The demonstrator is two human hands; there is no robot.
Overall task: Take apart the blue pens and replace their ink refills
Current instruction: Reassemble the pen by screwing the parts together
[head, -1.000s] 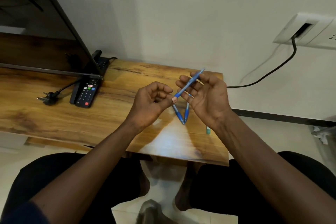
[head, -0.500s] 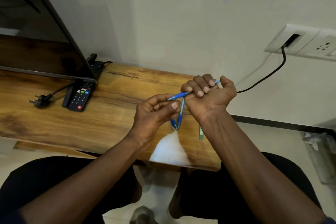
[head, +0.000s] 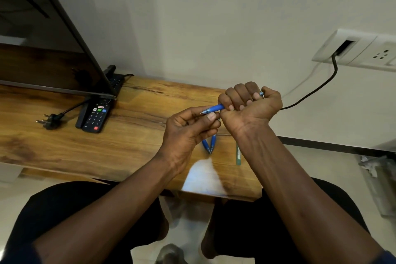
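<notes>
Right hand [head: 249,103] is clenching a blue pen [head: 215,108] in a full fist, palm side turned toward the camera and all four fingers wrapped over the barrel. The pen is lying roughly level and tilted slightly up to the right, held in the air above the right part of the wooden table [head: 139,135]. Its rear end is poking out of the fist on the thumb side, and its front section and tip are sticking out to the left.

Left hand [head: 188,133] is meeting that front end, with thumb and forefinger pinching the pen just at the tip and the other fingers curling underneath. The two hands are sitting close, knuckles almost touching.

Two more blue pens [head: 209,146] are lying on the table under the hands. They are forming a narrow V, with the tips meeting toward the near edge; their upper parts are hidden by the left hand. A thin green strip [head: 238,154] is lying just to their right, partly behind the right forearm. Cannot tell what it is.

Far left on the table, a black remote [head: 95,117] is resting beside a loose black plug [head: 50,121], under the edge of a dark screen [head: 42,28]. A wall socket [head: 351,49] is feeding a black cable [head: 317,90] down behind the right hand.
</notes>
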